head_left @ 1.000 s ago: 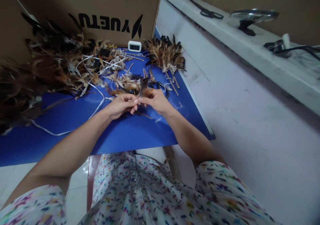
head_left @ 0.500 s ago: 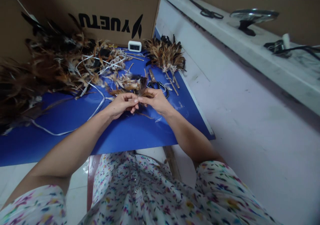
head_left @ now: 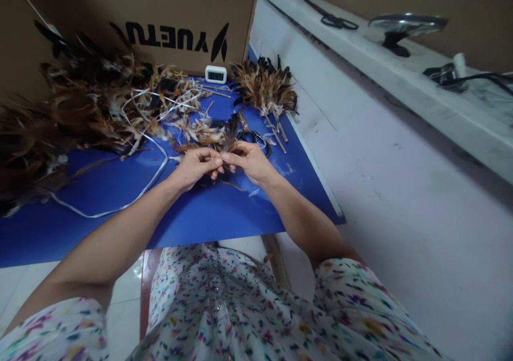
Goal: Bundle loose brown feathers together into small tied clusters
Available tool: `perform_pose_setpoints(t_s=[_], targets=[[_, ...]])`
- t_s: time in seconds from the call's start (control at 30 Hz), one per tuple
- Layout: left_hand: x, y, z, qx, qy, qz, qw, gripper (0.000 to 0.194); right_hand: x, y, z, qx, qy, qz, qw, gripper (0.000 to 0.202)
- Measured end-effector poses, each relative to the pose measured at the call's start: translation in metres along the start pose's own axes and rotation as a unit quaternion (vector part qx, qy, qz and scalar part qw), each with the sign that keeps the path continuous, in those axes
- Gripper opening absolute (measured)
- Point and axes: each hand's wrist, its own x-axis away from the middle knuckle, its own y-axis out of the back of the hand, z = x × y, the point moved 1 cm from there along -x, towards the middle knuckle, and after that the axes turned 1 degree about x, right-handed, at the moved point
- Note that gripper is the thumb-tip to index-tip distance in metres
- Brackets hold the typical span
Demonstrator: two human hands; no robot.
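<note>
My left hand (head_left: 200, 164) and my right hand (head_left: 249, 160) meet over the blue table, thumbs and fingertips pinched close together. Between them a small dark-tipped feather bunch (head_left: 231, 132) points up and away; its lower end is hidden by the fingers. Just beyond my hands lies a loose heap of brown and cream feathers (head_left: 200, 132). Black-handled scissors (head_left: 245, 125) rest behind my right hand, blades pointing away. A white ribbon (head_left: 158, 175) curves across the table on the left.
A large feather pile (head_left: 92, 99) covers the table's left and back. Feather dusters with sticks (head_left: 266, 88) lie at the back right. A small white digital clock (head_left: 216, 75) stands before a cardboard box (head_left: 172, 8). A wall and ledge (head_left: 360, 35) border the right side.
The feather bunch between my fingers has tilted and spread slightly, showing more of its dark tips. Both hands stay in nearly the same place.
</note>
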Motion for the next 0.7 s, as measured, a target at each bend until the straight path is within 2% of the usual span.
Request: perform_pose_setpoints(t_s=[0.37, 0.7], targets=[[0.0012, -0.0026, 0.0016, -0.012, -0.027, -0.019, 0.999, 0.04, 0.0005, -0.0036, -0.0009, -0.026, -0.033, -0.002, 0.999, 0.039], [0.0013, -0.0038, 0.0004, 0.05, 0.041, 0.005, 0.998, 0.043, 0.0, -0.0017, -0.003, -0.002, -0.017, -0.007, 1.0, 0.036]])
